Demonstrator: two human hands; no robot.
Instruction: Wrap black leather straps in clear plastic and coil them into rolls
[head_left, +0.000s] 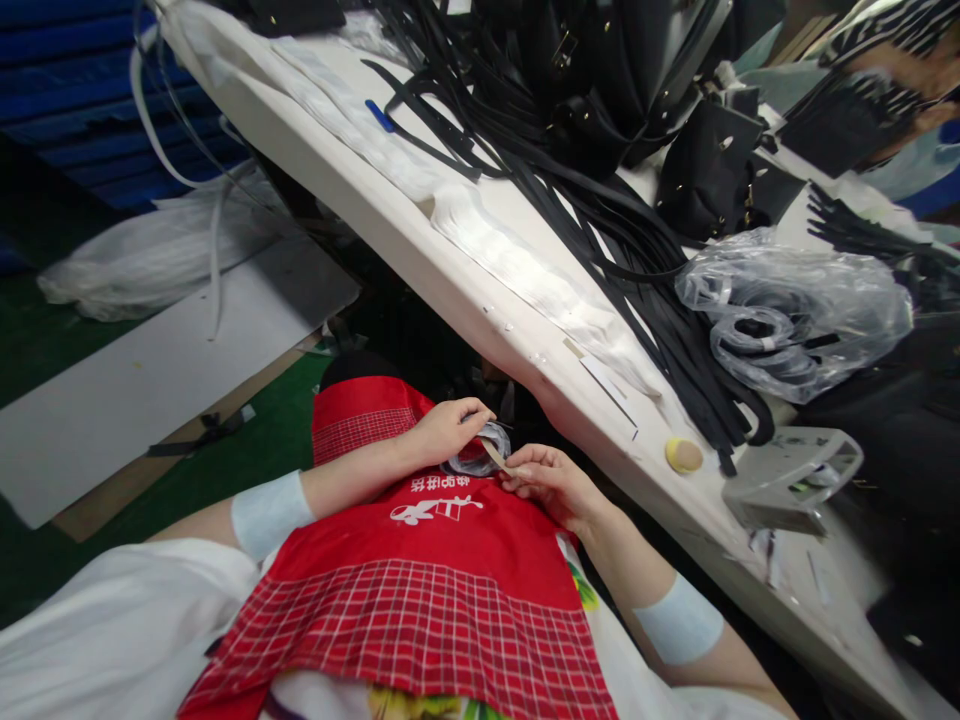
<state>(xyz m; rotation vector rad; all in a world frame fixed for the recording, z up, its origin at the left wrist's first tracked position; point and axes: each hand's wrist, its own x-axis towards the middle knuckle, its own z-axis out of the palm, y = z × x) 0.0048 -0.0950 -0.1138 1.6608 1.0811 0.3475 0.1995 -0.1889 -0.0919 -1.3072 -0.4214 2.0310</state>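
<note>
Over my lap, my left hand is closed on a small grey, shiny coil that looks wrapped in clear plastic. The coil's far side is partly hidden behind that hand. My right hand pinches the end of a narrow beige strip, which runs across to the coil. Both hands are just above the red apron, beside the table edge.
Along my right runs a white table with white strips, black straps, black bags, a plastic bag of coils, a yellow roll and a tape dispenser. A co-worker's hand shows at far right.
</note>
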